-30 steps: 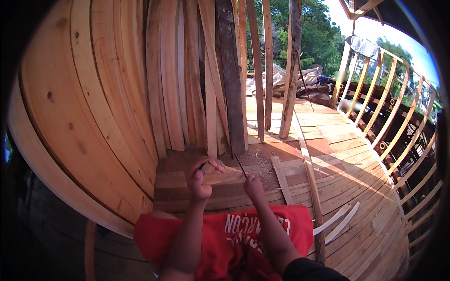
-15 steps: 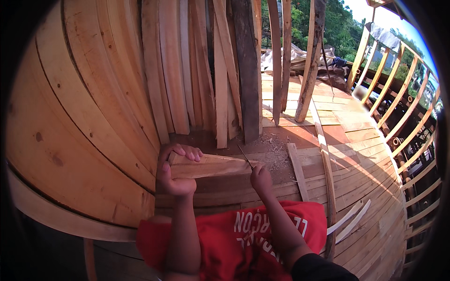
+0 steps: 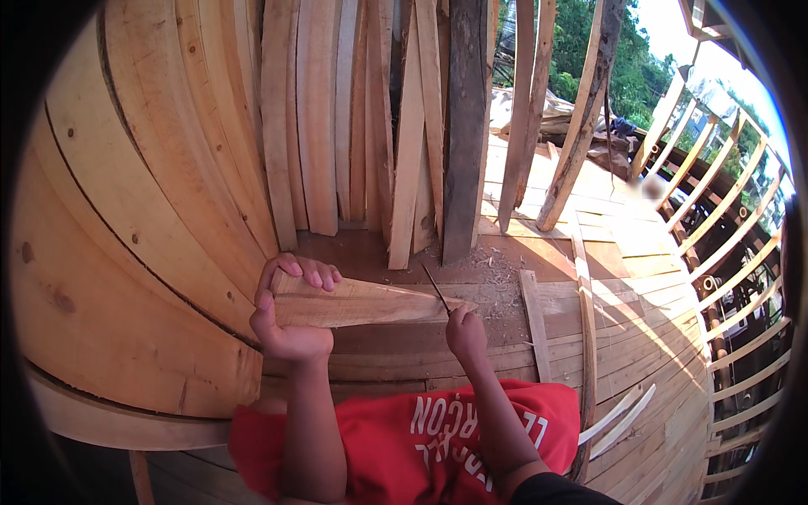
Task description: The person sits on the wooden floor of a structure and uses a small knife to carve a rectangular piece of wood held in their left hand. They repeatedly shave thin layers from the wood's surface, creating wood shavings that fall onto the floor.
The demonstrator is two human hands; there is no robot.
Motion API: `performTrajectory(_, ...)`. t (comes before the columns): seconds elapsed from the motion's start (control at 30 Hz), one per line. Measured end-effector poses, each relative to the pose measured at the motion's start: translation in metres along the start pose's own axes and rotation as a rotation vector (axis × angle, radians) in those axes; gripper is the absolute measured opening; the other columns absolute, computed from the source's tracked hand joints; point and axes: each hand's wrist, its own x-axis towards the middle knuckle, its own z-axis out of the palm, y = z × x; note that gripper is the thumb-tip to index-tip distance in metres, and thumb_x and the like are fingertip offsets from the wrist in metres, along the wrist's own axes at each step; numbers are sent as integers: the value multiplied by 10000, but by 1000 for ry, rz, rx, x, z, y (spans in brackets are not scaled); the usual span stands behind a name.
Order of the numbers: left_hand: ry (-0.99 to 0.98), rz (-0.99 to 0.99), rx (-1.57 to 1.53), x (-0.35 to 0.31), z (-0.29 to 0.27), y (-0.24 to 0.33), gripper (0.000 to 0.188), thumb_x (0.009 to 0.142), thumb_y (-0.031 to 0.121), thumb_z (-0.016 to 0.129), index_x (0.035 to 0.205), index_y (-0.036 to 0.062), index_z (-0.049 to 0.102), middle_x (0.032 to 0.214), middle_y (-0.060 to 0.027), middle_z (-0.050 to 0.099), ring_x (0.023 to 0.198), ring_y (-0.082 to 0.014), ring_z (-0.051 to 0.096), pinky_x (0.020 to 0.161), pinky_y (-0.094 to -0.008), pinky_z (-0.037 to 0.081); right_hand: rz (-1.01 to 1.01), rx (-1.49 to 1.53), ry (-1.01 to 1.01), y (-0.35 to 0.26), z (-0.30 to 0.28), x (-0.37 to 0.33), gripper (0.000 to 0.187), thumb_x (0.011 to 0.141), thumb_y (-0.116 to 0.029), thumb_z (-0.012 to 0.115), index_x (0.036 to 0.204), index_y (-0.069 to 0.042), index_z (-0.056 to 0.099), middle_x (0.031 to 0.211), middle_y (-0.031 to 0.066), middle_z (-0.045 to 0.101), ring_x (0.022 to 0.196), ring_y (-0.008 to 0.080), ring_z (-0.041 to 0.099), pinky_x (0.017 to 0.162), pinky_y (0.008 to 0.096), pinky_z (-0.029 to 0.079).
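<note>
Near the middle of the frame, the left hand (image 3: 290,324) is gripping the wide end of a tapered wooden slat (image 3: 362,303), fingers curling over its top edge and thumb pressing from below, so the hand is clamped on the wood. The slat is lying roughly level, narrowing toward the right. The right hand (image 3: 465,331) is closing around a thin dark blade (image 3: 436,289), whose tip is angling up-left beside the slat's narrow end. Upright planks (image 3: 337,126) are leaning across the upper frame, above a sawdust-strewn board floor (image 3: 623,337).
</note>
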Motion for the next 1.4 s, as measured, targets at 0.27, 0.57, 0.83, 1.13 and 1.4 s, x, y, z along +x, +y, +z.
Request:
performTrajectory(0.27, -30, 2, 11, -7, 11, 0, 399, 801, 445, 417, 900, 62, 469, 730, -86, 481, 700, -224, 483, 737, -401, 409, -35, 47, 55, 12, 0, -7, 498, 953, -320, 350, 815, 89, 599, 860, 377, 584, 892, 542, 569, 765, 584, 444)
performTrajectory(0.57, -180, 40, 29, -37, 51, 8, 401, 820, 417, 430, 890, 26, 487, 741, -102, 506, 696, -225, 515, 724, -411, 439, -154, -30, 42, 42, -11, -9, 314, 935, -244, 367, 896, 33, 510, 886, 356, 594, 879, 540, 562, 759, 597, 452)
performTrajectory(0.83, -326, 105, 35, -53, 52, 7, 488, 898, 469, 464, 920, -16, 510, 763, -123, 537, 700, -224, 545, 714, -402, 472, -234, 64, -49, -4, -53, -51, 430, 943, -294, 333, 912, 58, 578, 906, 348, 603, 906, 523, 576, 795, 575, 448)
performTrajectory(1.13, -326, 80, 31, -63, 70, 1, 452, 883, 463, 453, 893, 13, 494, 752, -111, 525, 691, -224, 529, 711, -410, 455, -50, 141, 127, 42, -31, -21, 562, 953, -358, 313, 860, 84, 649, 874, 354, 604, 907, 516, 589, 823, 560, 452)
performTrajectory(1.4, -287, 34, 29, -62, 73, 1, 403, 843, 432, 437, 897, 35, 480, 751, -105, 513, 699, -228, 506, 731, -410, 431, -40, 149, 115, 28, -43, -35, 580, 956, -352, 322, 775, 95, 642, 795, 347, 598, 857, 519, 596, 809, 562, 449)
